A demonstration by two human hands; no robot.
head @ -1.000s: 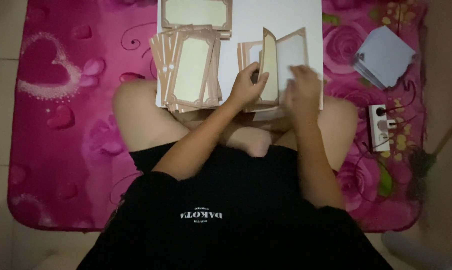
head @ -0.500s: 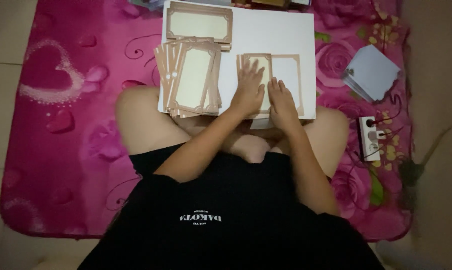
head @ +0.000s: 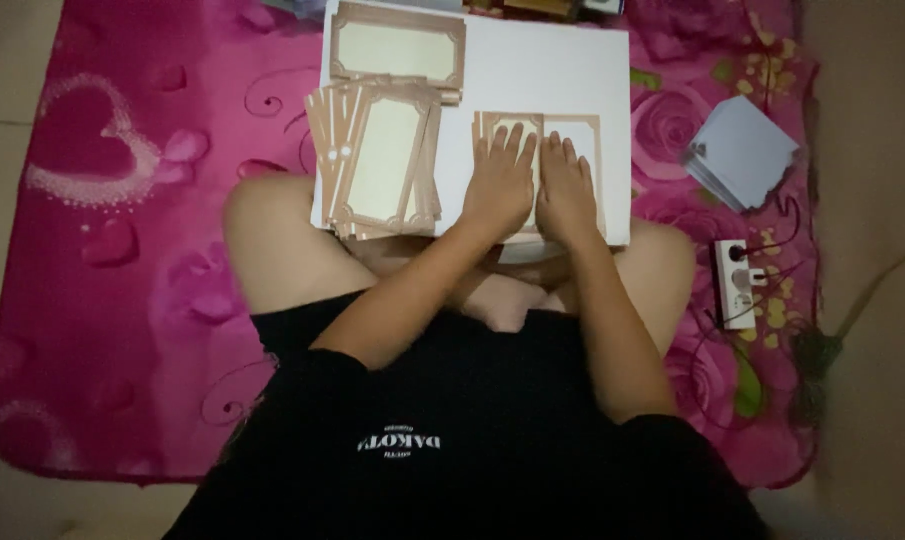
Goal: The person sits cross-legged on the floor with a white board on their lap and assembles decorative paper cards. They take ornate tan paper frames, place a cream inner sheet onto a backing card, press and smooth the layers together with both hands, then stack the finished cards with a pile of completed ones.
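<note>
A white board [head: 572,75] rests across my crossed legs. On its right part lies a folded brown-bordered card [head: 587,135], and both palms press flat on it: my left hand [head: 500,185] covers its left half, my right hand [head: 567,192] its middle, fingers spread and pointing away from me. Left of them a fanned stack of similar brown-bordered cream cards [head: 377,160] overhangs the board's near edge. One more such card [head: 397,45] lies flat at the board's far left corner.
I sit on a pink flowered mat [head: 122,250]. A stack of pale blue-grey paper sheets [head: 740,150] lies on the mat to the right. A white power strip [head: 737,285] with a cable sits by my right knee. Bare floor borders the mat right and left.
One second ago the card stood half open between my hands. It now lies folded flat, and both hands have come down side by side pressing on it.
</note>
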